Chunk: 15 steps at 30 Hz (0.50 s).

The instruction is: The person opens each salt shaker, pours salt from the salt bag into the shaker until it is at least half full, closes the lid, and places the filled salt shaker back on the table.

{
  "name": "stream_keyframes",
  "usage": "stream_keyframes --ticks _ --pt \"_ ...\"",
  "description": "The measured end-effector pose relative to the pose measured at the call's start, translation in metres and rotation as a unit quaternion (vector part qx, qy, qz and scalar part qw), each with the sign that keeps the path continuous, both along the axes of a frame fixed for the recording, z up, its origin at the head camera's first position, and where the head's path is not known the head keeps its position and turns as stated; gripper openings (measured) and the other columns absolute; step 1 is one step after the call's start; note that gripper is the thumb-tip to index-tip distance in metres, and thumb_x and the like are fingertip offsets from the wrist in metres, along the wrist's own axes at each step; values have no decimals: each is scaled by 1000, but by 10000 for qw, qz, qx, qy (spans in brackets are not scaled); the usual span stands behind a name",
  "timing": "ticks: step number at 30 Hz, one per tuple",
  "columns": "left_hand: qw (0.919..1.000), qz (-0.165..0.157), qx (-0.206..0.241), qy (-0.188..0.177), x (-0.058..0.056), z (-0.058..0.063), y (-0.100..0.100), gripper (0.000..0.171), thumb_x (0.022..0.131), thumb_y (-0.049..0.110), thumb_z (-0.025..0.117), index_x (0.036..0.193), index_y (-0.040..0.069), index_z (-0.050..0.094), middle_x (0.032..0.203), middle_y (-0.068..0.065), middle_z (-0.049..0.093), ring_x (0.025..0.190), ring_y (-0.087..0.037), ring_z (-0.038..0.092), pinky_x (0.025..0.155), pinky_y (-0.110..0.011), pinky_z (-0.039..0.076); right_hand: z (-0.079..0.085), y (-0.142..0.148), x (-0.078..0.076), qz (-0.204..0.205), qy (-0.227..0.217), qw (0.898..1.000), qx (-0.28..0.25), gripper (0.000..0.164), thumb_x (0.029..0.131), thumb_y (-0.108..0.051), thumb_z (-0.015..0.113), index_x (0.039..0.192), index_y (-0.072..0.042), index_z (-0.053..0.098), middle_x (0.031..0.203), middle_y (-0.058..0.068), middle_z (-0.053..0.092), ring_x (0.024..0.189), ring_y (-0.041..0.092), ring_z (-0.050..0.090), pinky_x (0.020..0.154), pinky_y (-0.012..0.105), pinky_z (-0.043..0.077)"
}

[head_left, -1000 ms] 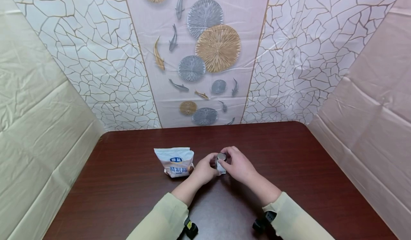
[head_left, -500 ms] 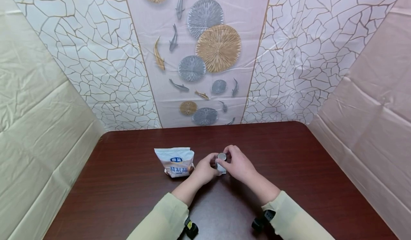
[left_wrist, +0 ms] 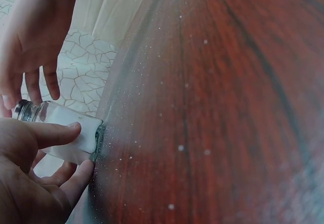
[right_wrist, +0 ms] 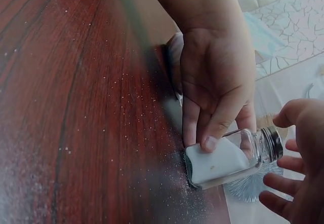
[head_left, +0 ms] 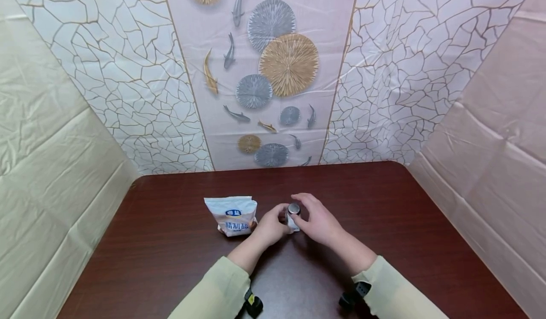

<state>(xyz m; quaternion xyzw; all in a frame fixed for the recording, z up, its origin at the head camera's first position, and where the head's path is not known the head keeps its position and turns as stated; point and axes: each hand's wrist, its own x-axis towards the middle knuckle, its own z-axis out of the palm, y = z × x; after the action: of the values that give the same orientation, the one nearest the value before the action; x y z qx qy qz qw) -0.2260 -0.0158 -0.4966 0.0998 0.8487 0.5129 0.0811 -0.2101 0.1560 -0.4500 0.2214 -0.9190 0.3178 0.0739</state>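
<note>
A small square glass jar (head_left: 293, 222) stands on the table, partly filled with a white grainy substance like salt. Its silver lid (right_wrist: 273, 143) is seated on the neck. My left hand (head_left: 271, 226) grips the jar low on its body, the thumb across one face in the left wrist view. Around the lid, my right hand (head_left: 318, 220) holds its thumb and fingers spread and loosely bent. A gap shows between those fingers and the lid in the right wrist view (right_wrist: 304, 171).
To the left of my hands stands a bag of refined salt (head_left: 233, 215) with blue print. White grains are scattered over the dark red wooden table (left_wrist: 202, 107). Patterned cloth (head_left: 264, 120) hangs behind the table, plain cloth at both sides.
My right hand's fingers were closer around the lid half a second ago and have now spread away from it. The left hand and jar stay nearly where they were.
</note>
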Motion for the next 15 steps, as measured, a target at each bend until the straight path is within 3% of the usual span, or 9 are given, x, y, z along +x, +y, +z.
stream_keyframes --ticks 5,15 --pt "10000 -31 8 -28 0 0 -1 64 75 0 77 133 15 58 115 -2 67 107 -20 61 88 -38 51 0 2 2 292 -28 9995 119 48 94 -13 62 141 -12 53 143 10 52 135 28 44 107 48 41" --pt "10000 8 -6 23 1 1 1 67 74 1 77 136 10 56 116 -4 67 107 -20 61 91 -39 50 -2 1 -1 448 121 9989 14 37 97 -6 57 134 -9 62 137 9 59 130 28 50 109 47 40"
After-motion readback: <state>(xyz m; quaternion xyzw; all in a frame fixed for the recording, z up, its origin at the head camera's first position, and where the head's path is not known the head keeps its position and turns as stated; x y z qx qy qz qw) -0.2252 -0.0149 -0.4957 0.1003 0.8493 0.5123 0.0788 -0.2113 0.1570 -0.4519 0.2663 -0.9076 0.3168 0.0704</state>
